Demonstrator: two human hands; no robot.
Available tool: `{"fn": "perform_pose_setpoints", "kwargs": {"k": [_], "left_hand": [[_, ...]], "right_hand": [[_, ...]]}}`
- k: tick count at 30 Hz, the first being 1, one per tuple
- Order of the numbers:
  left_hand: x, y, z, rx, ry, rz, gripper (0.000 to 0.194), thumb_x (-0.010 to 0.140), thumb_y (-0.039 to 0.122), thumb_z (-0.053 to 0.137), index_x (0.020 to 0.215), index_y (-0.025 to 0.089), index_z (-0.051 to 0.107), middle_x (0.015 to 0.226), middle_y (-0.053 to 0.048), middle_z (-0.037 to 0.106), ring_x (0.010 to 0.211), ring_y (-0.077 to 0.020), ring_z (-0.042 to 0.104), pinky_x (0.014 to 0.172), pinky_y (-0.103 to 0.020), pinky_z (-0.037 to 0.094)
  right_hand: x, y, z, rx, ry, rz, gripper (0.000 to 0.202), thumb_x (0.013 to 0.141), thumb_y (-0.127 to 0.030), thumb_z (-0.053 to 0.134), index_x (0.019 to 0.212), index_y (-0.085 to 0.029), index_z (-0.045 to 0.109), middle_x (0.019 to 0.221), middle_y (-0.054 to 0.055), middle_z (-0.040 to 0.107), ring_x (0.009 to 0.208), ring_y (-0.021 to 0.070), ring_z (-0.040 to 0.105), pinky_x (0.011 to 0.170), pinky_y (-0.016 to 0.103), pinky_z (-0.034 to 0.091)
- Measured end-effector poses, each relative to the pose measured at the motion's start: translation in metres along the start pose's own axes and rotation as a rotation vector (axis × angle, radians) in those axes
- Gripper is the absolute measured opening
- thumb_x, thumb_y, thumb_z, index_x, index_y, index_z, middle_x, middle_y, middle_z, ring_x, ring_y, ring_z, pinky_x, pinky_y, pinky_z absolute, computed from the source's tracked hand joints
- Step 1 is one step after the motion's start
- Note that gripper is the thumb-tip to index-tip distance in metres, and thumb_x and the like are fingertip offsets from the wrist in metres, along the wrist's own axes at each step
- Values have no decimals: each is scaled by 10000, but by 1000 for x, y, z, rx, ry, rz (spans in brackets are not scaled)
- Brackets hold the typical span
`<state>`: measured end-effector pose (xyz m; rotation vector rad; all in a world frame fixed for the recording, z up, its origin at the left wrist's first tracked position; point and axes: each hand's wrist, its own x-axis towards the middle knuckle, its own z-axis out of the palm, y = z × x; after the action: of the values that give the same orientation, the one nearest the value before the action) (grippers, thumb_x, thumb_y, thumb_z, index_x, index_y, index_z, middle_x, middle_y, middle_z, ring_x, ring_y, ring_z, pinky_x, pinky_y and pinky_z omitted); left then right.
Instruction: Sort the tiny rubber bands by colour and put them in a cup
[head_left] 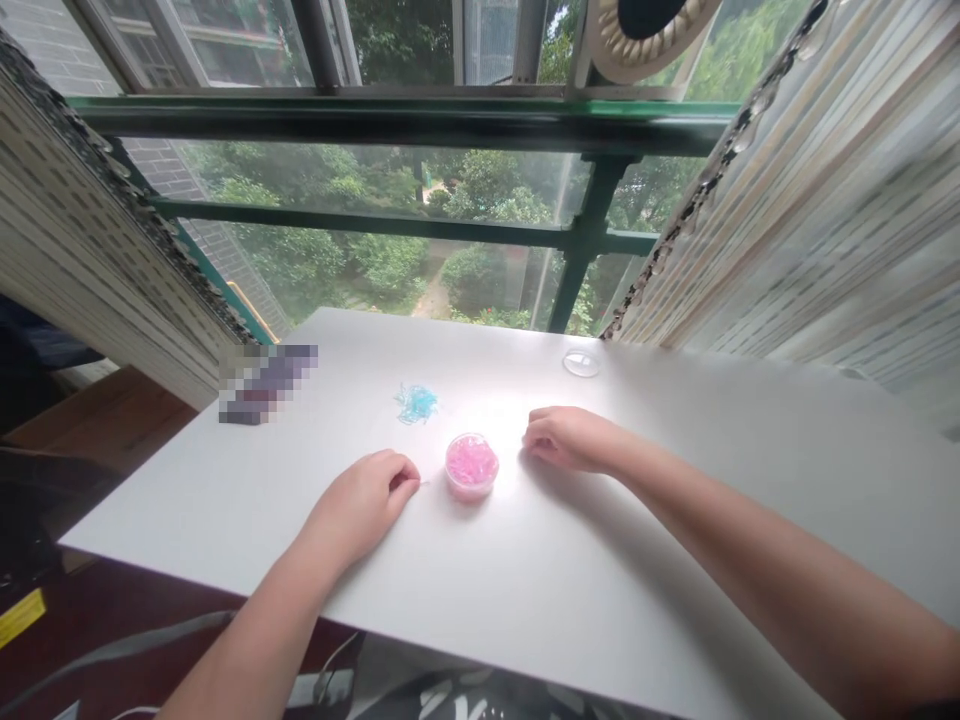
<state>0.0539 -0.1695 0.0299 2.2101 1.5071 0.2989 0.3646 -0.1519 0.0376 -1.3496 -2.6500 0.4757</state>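
Observation:
A small round clear tub [471,492] stands upright on the white table, full of thin pink translucent pieces [472,460]. My left hand [371,495] is just left of the tub, thumb and fingers pinched, with a thin pale sliver [426,484] poking out at the fingertips. On the tub's right, apart from it, my right hand [564,438] rests low over the table with its fingers curled closed; whatever they hold is hidden. Behind the tub and a little left lies a loose heap of thin light-blue pieces [417,403].
A round clear lid [581,363] lies near the table's back edge. At the back left is a blurred-out dark object [270,385]. The white table [450,590] meets a window with green bars [375,222], and curtains [810,200] hang at both sides.

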Motion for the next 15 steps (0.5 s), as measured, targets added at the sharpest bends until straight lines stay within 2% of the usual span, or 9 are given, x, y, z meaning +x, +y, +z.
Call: {"fn": "perform_pose_setpoints", "kwargs": {"k": [4,8,11,15], "left_hand": [[4,-1,1,0,33,22,193,878,292,421,775,212,562,868,-27,645,823,-213,596,715,-329,434],[9,10,-1,-106,153,59,186,896,306,414,849,204,563,878,-32,636,818,-197,588,728,-317,443],[14,25,-2,-139,190,170,162,893,307,450,865,213,580,860,-14,631,806,-176,580,727,-298,439],[20,37,-3,-127,158,297,122,874,282,502,855,223,607,858,5,636,797,-155,579,722,-284,438]], "right_hand": [[-11,7,0,-61,48,36,169,786,-105,541,761,-181,690,819,51,654,726,159,593,661,249,408],[-23,7,1,-117,70,66,172,813,-126,522,769,-174,681,823,62,657,752,172,596,669,253,405],[-28,5,1,-145,66,82,187,812,-117,502,763,-178,673,831,58,655,747,168,593,663,249,398],[-31,2,1,-206,48,121,198,820,-115,485,719,-172,646,795,62,645,725,170,580,644,253,382]]}}
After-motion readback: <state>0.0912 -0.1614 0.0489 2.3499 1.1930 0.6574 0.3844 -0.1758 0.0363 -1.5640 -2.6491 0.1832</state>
